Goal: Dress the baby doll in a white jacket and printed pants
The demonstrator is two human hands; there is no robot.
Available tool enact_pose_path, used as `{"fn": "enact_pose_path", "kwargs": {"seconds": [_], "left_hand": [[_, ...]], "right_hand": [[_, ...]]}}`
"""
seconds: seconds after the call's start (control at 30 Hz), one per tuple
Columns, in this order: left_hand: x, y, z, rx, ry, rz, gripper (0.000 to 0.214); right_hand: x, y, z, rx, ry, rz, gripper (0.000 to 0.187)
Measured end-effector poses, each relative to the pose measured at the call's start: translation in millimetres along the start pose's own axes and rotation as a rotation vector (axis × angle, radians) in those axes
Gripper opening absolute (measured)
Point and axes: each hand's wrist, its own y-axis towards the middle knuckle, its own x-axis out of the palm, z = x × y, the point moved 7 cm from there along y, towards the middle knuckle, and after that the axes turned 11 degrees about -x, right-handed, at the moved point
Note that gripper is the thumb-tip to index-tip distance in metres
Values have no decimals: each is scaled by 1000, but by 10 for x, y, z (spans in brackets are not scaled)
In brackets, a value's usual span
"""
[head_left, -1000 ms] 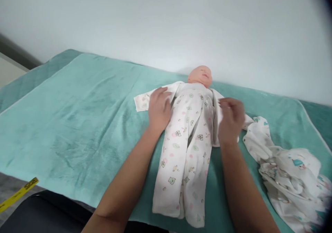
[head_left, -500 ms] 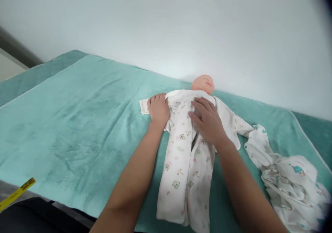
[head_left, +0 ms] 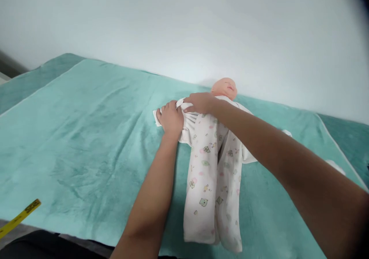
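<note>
A baby doll [head_left: 223, 88] lies face up by the wall, in a white baby shirt [head_left: 192, 121]. White baby trousers [head_left: 206, 178] printed with small animals stretch from its chest toward me. My left hand [head_left: 171, 116] is closed round the shirt's left-hand sleeve, whose cuff [head_left: 155, 117] sticks out past my fingers. Just beside it, my right hand [head_left: 198, 102] reaches across the doll's chest and pinches the shirt cloth near the shoulder. My right forearm hides part of the doll's body and the other sleeve.
A light green blanket [head_left: 86, 136] covers the surface, which meets a white wall [head_left: 173, 28]. Bits of white printed cloth [head_left: 336, 166] show behind my right arm. At the lower left is a yellow strip [head_left: 20, 218] with dark marks.
My right hand has moved left from the trousers to the shirt's shoulder and has closed on the cloth. My left hand stays at the sleeve. The trousers' legs appear slightly further right.
</note>
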Motion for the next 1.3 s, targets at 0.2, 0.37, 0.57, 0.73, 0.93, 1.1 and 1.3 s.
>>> {"fn": "enact_pose_path", "kwargs": {"seconds": [0.2, 0.37, 0.57, 0.73, 0.93, 1.1, 1.3], "left_hand": [[-70, 26, -60, -107, -81, 4, 37], [20, 77, -158, -109, -125, -5, 45], [-14, -12, 26, 37, -109, 26, 71], [8, -145, 241, 239, 103, -49, 66], [-72, -81, 119, 87, 169, -54, 45], [-71, -95, 142, 59, 146, -40, 43], [-45, -110, 174, 52, 78, 14, 44]], "right_hand": [[-183, -232, 191, 54, -124, -42, 44], [-431, -541, 348, 74, -182, -44, 44], [-571, -672, 165, 155, -98, 29, 45], [-273, -361, 8, 111, 15, 25, 46], [-110, -334, 228, 86, 150, 165, 52], [86, -1222, 526, 230, 262, 568, 54], [857, -2745, 823, 702, 176, 899, 49]]}}
